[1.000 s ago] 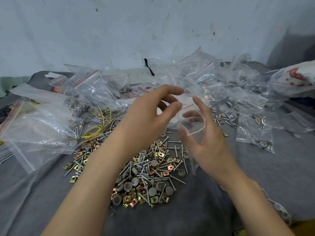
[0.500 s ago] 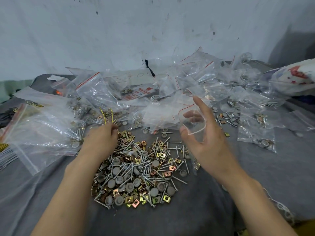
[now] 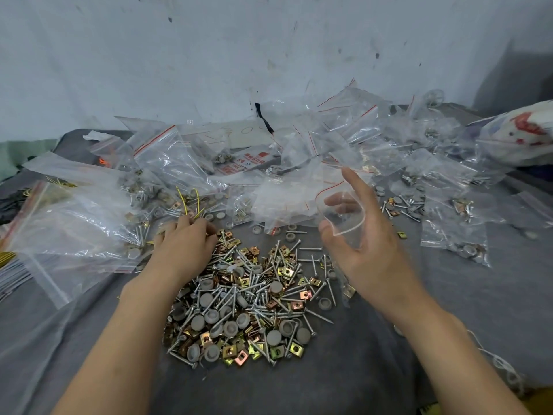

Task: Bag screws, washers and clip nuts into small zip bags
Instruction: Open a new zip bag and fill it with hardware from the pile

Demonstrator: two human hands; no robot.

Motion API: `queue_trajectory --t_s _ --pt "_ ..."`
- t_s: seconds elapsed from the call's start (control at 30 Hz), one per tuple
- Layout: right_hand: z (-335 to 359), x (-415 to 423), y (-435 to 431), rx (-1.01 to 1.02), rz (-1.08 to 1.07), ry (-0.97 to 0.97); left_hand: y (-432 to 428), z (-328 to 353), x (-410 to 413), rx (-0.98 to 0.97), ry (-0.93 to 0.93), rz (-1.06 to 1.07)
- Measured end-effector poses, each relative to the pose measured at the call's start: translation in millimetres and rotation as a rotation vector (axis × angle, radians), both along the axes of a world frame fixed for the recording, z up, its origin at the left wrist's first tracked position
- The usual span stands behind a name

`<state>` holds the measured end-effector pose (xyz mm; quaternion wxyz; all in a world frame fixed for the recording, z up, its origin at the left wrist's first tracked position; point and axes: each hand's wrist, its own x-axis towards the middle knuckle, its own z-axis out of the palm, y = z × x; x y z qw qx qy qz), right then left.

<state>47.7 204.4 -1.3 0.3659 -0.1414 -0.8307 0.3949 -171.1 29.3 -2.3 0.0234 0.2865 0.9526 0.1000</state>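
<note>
Screws [image 3: 239, 290] were glossy metal; clip nuts [image 3: 296, 348], yellow-plated metal; washers [image 3: 206, 300], matt grey plastic. Zip bags [image 3: 167, 157] were clear glossy plastic; the desk cloth [image 3: 329, 381] was matt grey.

The cloth [image 3: 374, 369] is dark grey. The wall [image 3: 209, 55] is pale bluish white, flecked with dark specks. In the pile, the screws [image 3: 318, 316] are silver and the washers [image 3: 206, 300] are flat grey. The clip nuts [image 3: 296, 348] are brassy yellow, a few coppery orange. The bags [image 3: 167, 163] are clear, many with a red zip line; the open bag [image 3: 347, 217] is clear too. The wires [image 3: 183, 202] are yellow. The strip [image 3: 262, 116] is black. The label [image 3: 254, 159] is white with red print. The sack [image 3: 520, 136] is white, printed in red and blue. The string [image 3: 502, 363] is white. A green band [image 3: 15, 151] shows at the left edge.
</note>
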Motion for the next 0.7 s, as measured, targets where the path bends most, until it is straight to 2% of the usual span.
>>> queue_trajectory --t_s 0.33,0.53,0.7 --pt "1.9 0.5 -0.4 0.002 -0.004 -0.009 -3.1 -5.2 -5.1 0.239 0.067 -0.026" --pt "1.7 -0.3 0.4 0.009 -0.008 -0.013 -8.6 -4.0 -9.0 0.504 -0.070 0.024" --pt "0.4 -2.5 -0.2 0.021 -0.011 -0.014 -5.4 5.5 -4.2 0.848 -0.238 -0.021"
